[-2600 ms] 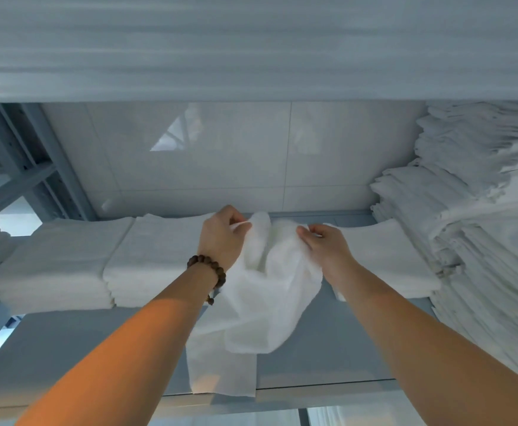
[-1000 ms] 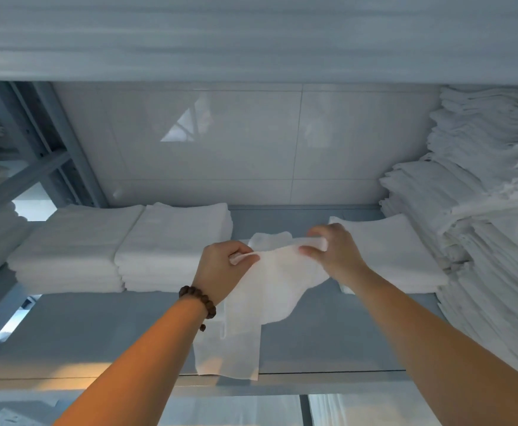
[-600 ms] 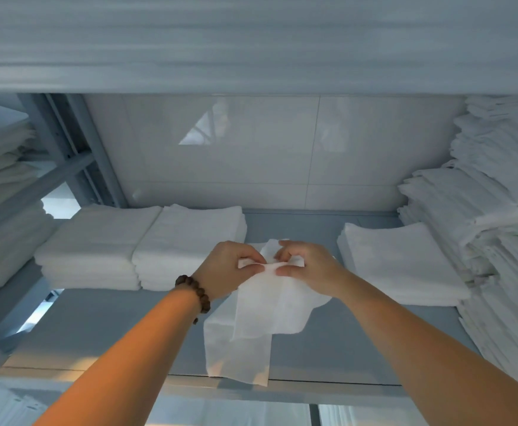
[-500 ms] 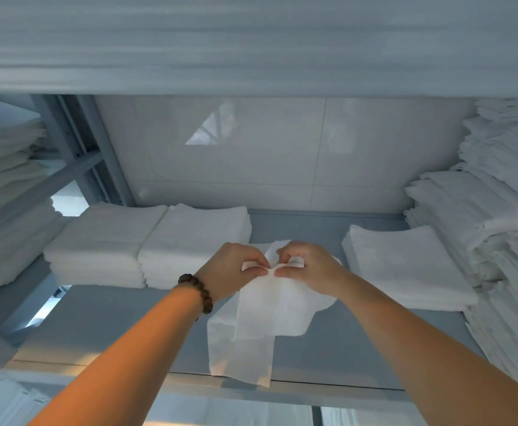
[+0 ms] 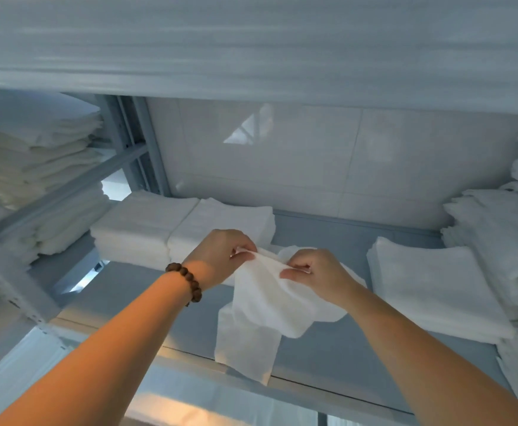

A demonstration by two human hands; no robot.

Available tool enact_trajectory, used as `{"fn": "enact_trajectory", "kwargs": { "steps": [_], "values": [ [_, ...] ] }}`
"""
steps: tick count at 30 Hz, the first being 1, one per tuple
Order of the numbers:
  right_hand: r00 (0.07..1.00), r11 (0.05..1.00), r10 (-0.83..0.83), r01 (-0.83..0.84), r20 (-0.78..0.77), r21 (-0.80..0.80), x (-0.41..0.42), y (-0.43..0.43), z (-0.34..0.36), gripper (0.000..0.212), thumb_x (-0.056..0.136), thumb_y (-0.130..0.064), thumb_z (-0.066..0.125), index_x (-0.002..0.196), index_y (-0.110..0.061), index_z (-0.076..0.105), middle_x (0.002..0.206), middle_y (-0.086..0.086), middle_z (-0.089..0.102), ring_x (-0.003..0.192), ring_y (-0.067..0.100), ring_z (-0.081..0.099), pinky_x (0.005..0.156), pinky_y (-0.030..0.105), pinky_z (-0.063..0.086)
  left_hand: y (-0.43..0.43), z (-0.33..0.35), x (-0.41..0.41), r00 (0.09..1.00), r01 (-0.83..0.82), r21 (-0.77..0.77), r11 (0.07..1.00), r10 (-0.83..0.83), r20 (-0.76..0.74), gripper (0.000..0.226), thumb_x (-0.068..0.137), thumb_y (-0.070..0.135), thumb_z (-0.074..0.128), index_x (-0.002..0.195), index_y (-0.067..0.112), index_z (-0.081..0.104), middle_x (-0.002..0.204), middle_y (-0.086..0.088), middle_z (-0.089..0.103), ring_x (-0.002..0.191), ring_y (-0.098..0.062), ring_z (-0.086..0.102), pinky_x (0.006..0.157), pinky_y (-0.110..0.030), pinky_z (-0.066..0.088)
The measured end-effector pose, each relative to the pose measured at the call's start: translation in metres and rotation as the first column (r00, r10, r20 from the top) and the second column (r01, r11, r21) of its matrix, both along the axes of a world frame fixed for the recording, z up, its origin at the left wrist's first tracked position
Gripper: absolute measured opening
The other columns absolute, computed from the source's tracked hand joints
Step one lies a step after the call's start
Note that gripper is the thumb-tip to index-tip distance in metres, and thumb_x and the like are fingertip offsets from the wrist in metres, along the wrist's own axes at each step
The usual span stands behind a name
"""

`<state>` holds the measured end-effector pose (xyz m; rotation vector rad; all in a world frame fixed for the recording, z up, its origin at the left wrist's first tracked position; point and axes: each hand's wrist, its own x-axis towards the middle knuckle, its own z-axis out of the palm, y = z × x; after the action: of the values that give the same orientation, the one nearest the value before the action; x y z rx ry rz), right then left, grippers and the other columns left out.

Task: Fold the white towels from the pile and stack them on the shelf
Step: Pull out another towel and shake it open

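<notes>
The pile of loose towels (image 5: 503,229) at the shelf's right end is cut off by the frame; the board above (image 5: 251,56) is a blur; part of the white towel (image 5: 264,302) is hidden behind the right hand (image 5: 316,276). The left hand (image 5: 217,256), with a bead bracelet (image 5: 187,281) at the wrist, and the right each pinch the towel's top edge between thumb and forefinger, close together. The towel hangs above the middle of the shelf (image 5: 328,348), its long axis running from the hands down to the front edge, where its lower end lies across the lip. On the grey shelf two folded stacks (image 5: 137,232) sit touching at the back left corner; another folded stack (image 5: 430,287) lies toward the right; a glossy tiled wall (image 5: 282,164) stands behind.
</notes>
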<state>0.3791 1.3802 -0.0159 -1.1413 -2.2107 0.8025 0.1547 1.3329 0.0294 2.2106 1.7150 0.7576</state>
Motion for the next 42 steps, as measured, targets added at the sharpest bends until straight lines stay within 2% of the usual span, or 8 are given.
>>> {"fn": "enact_trajectory", "kwargs": {
  "steps": [5,9,14,22,25,29,34,42],
  "values": [
    [0.997,0.994,0.052,-0.057,0.053,0.088,0.01,-0.007,-0.01,0.026,0.081,-0.031,0.071,0.076,-0.006,0.071,0.076,0.006,0.066,0.072,0.019,0.06,0.07,0.031,0.042,-0.015,0.01,-0.006,0.998,-0.047,0.058,0.997,0.045,0.036,0.01,0.088,0.015,0.062,0.091,0.018,0.071,0.093,0.007,0.066,0.078,-0.006,0.055,0.074,-0.015,0.041],
    [0.997,1.0,-0.005,0.003,0.078,0.025,0.022,-0.024,-0.028,0.028,0.079,-0.032,0.072,0.074,-0.005,0.07,0.08,0.007,0.065,0.072,0.02,0.059,0.071,0.032,0.042,-0.024,0.023,-0.005,0.997,-0.047,0.154,0.987,0.036,0.075,0.011,0.088,0.011,0.062,0.091,0.015,0.071,0.094,0.004,0.068,0.082,-0.012,0.059,0.078,-0.023,0.046],
    [0.982,0.987,-0.154,0.158,0.105,-0.033,0.029,-0.051,-0.04,0.029,0.077,-0.033,0.074,0.076,-0.005,0.07,0.084,0.005,0.066,0.077,0.023,0.061,0.07,0.032,0.042,-0.031,0.042,0.002,0.997,-0.002,0.243,0.97,-0.017,0.075,0.014,0.089,0.009,0.059,0.093,0.012,0.072,0.095,0.004,0.068,0.08,-0.005,0.054,0.075,-0.003,0.036],
    [0.925,0.933,-0.319,0.345,0.208,-0.106,0.012,-0.114,-0.055,0.032,0.078,-0.028,0.073,0.077,0.003,0.065,0.075,0.009,0.059,0.066,0.021,0.051,0.059,0.029,0.032,-0.073,0.061,-0.036,0.996,-0.025,0.408,0.913,-0.012,0.088,0.012,0.086,0.006,0.063,0.091,0.011,0.073,0.089,0.001,0.07,0.076,-0.006,0.054,0.072,-0.001,0.036],
    [0.903,0.917,-0.343,0.381,0.257,-0.114,-0.004,-0.143,-0.064,0.027,0.08,-0.028,0.072,0.079,-0.002,0.066,0.079,0.006,0.061,0.072,0.021,0.055,0.065,0.031,0.037,-0.096,0.064,-0.068,0.992,-0.079,0.435,0.897,0.029,0.122,0.011,0.084,0.007,0.065,0.089,0.012,0.073,0.083,0.002,0.068,0.069,-0.007,0.051,0.069,-0.012,0.037],
    [0.886,0.918,-0.355,0.39,0.298,-0.066,-0.025,-0.178,-0.072,0.032,0.082,-0.03,0.069,0.058,-0.024,0.049,0.065,-0.006,0.048,0.07,0.017,0.05,0.061,0.027,0.029,-0.124,0.07,-0.108,0.979,-0.168,0.445,0.879,0.094,0.183,0.013,0.084,0.006,0.063,0.088,0.015,0.073,0.078,0.009,0.062,0.065,0.001,0.049,0.065,-0.003,0.034],
    [0.855,0.909,-0.397,0.416,0.335,0.016,-0.04,-0.203,-0.074,0.024,0.086,-0.033,0.064,0.08,-0.01,0.064,0.081,0.003,0.059,0.079,0.023,0.058,0.066,0.029,0.036,-0.159,0.073,-0.157,0.946,-0.298,0.421,0.857,0.206,0.25,0.017,0.083,0.006,0.062,0.085,0.018,0.074,0.068,0.016,0.058,0.062,0.002,0.051,0.062,-0.003,0.034],
    [0.81,0.896,-0.433,0.436,0.395,0.089,-0.048,-0.226,-0.073,0.023,0.089,-0.024,0.059,0.099,-0.005,0.068,0.1,0.011,0.064,0.095,0.028,0.06,0.08,0.031,0.042,-0.202,0.076,-0.22,0.9,-0.417,0.395,0.819,0.31,0.307,0.017,0.084,0.007,0.061,0.085,0.018,0.074,0.072,0.005,0.064,0.064,-0.004,0.051,0.067,-0.022,0.041]
  ]
}}
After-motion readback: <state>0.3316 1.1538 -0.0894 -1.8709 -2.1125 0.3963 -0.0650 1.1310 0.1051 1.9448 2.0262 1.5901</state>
